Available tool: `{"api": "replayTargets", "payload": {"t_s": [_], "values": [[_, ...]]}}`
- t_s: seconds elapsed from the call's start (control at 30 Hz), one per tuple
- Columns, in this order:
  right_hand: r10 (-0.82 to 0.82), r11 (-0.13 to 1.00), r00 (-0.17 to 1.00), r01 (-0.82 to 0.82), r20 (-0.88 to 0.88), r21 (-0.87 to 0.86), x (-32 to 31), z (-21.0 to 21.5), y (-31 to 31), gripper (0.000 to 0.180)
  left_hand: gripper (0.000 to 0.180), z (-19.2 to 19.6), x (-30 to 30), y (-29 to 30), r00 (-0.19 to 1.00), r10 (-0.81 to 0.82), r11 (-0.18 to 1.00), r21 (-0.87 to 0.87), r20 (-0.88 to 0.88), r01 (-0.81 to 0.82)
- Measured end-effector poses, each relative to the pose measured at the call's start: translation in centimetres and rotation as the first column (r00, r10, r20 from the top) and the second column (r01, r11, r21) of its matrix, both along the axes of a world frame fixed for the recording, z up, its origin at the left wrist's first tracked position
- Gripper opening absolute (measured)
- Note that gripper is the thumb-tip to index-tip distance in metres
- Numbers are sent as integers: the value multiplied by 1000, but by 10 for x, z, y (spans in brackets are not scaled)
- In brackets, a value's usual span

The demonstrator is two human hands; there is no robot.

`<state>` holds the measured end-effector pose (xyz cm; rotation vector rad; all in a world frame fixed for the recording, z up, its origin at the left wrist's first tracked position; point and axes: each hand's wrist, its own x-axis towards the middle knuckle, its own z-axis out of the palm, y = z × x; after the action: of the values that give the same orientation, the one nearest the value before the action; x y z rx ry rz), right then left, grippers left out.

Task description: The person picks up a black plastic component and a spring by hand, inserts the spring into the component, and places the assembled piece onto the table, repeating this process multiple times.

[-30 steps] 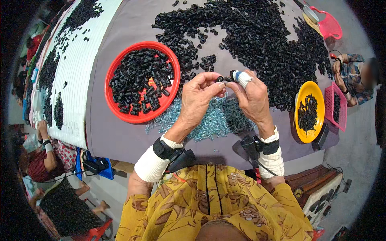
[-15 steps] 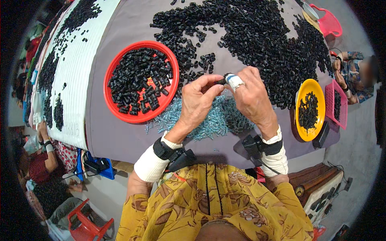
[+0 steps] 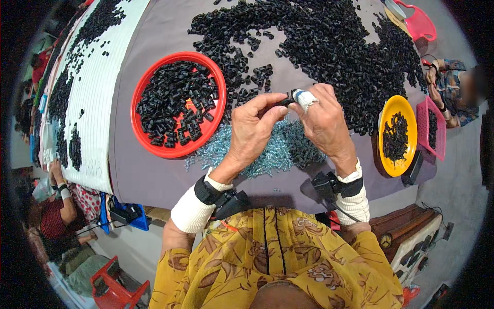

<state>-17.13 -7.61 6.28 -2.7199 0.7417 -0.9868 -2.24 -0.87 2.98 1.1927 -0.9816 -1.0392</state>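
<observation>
Between the fingertips of both hands is a small black plastic part (image 3: 283,102), partly covered by the fingers. My left hand (image 3: 251,126) pinches its left end between thumb and forefinger. At its other end, my right hand (image 3: 327,123) closes its thumb and a white-wrapped finger on it. Below the hands lies a heap of small pale blue metal springs (image 3: 231,149), with a darker heap of tiny pieces (image 3: 304,149) beside it. Left of my hands stands a red round tray (image 3: 135,116) of short black plastic parts.
Loose black parts (image 3: 329,56) spread across the far table. At right are a yellow bowl (image 3: 410,129) and a pink basket (image 3: 437,149) holding black pieces. One person (image 3: 453,92) works at the right; others sit at a white-covered table (image 3: 98,103) on the left.
My right hand has turned slightly, its fingers drawing closer about the black part. My left hand keeps its pinch in nearly the same place.
</observation>
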Motion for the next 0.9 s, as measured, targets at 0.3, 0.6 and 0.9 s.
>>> {"api": "replayTargets", "payload": {"t_s": [0.3,0.6,0.9], "values": [[-49,997,995,44,-82,-64,1,-7,2,9,23,-1,3,-2,999,-34,998,44,1,34],[-7,1000,994,7,-105,-1,1,-14,4,4,22,-3,2,-1,998,-8,997,82,-58,12],[35,998,998,-32,-50,61,-1,-17,4,4,21,6,-1,-1,999,-2,995,100,53,-4]]}}
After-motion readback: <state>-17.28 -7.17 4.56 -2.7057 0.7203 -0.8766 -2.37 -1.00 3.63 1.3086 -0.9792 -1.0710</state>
